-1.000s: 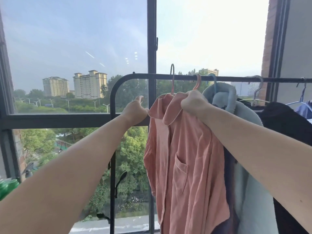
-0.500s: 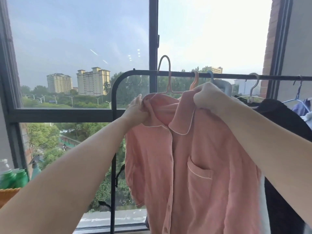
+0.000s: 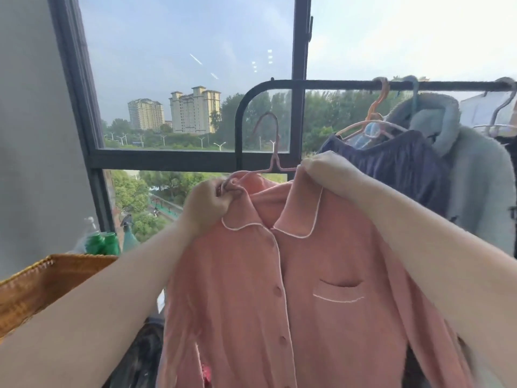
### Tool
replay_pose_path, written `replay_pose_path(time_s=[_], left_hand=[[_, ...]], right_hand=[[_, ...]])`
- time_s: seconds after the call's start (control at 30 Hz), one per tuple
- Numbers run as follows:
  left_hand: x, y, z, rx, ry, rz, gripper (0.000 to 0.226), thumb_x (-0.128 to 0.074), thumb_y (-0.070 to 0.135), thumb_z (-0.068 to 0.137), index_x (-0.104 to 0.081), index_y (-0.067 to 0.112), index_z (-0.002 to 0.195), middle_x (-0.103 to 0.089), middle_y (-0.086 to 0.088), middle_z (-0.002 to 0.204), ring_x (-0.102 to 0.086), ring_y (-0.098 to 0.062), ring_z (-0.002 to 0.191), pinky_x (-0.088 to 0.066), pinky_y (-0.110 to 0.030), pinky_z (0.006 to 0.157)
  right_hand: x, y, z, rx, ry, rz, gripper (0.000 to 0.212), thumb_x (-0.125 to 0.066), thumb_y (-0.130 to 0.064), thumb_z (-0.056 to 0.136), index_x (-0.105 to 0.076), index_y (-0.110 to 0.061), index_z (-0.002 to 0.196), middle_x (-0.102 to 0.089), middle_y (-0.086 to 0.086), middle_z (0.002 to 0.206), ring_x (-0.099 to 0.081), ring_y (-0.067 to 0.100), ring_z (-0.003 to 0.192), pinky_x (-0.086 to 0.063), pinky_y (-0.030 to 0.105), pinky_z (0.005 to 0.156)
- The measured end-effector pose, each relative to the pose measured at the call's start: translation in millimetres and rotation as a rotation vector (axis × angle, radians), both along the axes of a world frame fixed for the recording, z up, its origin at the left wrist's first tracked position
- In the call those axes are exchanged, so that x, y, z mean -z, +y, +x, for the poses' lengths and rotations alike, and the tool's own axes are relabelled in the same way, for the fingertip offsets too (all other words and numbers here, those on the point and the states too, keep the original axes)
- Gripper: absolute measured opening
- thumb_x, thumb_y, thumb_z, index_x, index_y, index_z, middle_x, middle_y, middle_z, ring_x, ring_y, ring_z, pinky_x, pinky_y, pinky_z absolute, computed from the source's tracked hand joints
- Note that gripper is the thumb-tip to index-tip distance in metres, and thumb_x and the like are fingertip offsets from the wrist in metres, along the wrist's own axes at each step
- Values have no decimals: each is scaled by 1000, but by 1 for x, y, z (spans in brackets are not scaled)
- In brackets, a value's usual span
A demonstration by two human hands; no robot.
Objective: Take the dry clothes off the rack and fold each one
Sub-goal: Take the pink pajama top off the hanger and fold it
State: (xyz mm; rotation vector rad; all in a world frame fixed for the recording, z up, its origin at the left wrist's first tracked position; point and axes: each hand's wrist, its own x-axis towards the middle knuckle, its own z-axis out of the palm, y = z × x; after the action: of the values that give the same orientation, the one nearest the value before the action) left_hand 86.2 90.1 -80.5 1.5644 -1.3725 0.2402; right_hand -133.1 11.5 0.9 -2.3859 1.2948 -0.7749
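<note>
1. The left grip [image 3: 208, 205] is clamped. Its fingers are curled and pinch one shoulder of the shirt [image 3: 279, 275] together with the end of the hanger [image 3: 275, 165].
2. The right grip [image 3: 327, 172] is closed over the other shoulder, just beside the collar, with its fingers folded round the cloth. Whether it also catches the hanger underneath cannot be told.
3. The shirt hangs between the two grips with its front toward the person and looks buttoned. It is in front of the rack's left end and below the rail [image 3: 349, 85].
4. The hanger sits inside the shirt's shoulders. Its hook stands upright and clear of the rail.
5. Judged from this, the step in hand is taking this shirt away from the rack. It is off the rail but not yet off its hanger, and folding has not begun.
6. The next move probably calls for one grip to release the cloth and draw the hanger out through the neck. The other would keep hold of a shoulder so the shirt does not drop. With the front closed, the hanger likely has to tilt to come out.
7. Further along the rail to the right, a navy garment [image 3: 397, 169] and a fleece coat [image 3: 475, 191] hang on hangers, still to be taken down.
</note>
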Motion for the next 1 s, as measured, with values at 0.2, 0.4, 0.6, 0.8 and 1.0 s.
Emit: replay_pose_path(time_s=[0.2,0.4,0.6,0.8,1.0], left_hand=[[22,46,56,-142,15,31,14,-66,27,87,-69,14,83,-68,-4,74,-61,-22,70,-47,-35,66],[46,69,116,-249,51,143,14,-64,21,88,-69,9,82,-65,-9,76,-58,-24,74,-45,-37,69],[71,87,170,-366,143,174,22,-65,21,87,-65,6,71,-52,1,61,-47,-12,61,-36,-20,58],[81,105,219,-451,291,130,22,-69,20,85,-60,17,65,-50,6,61,-45,-6,60,-34,-17,57],[107,146,246,-540,475,91,13,-65,15,88,-69,4,94,-63,-5,82,-55,-13,77,-42,-25,70]], right_hand=[[40,18,60,-182,4,-146,25,-60,-32,86,-66,-10,75,-59,1,72,-56,21,78,-38,25,66],[72,28,141,-368,273,-166,23,-52,-5,81,-73,-11,90,-65,4,93,-60,23,87,-52,30,73],[98,10,219,-560,260,-94,31,-53,-30,93,-65,-9,75,-65,5,77,-58,24,76,-47,29,65],[127,4,297,-606,112,-81,33,-47,-27,97,-59,-8,73,-57,8,75,-54,27,75,-39,29,63],[139,37,365,-667,85,-242,22,-46,-8,88,-66,-18,86,-60,6,87,-54,29,76,-38,29,64]])
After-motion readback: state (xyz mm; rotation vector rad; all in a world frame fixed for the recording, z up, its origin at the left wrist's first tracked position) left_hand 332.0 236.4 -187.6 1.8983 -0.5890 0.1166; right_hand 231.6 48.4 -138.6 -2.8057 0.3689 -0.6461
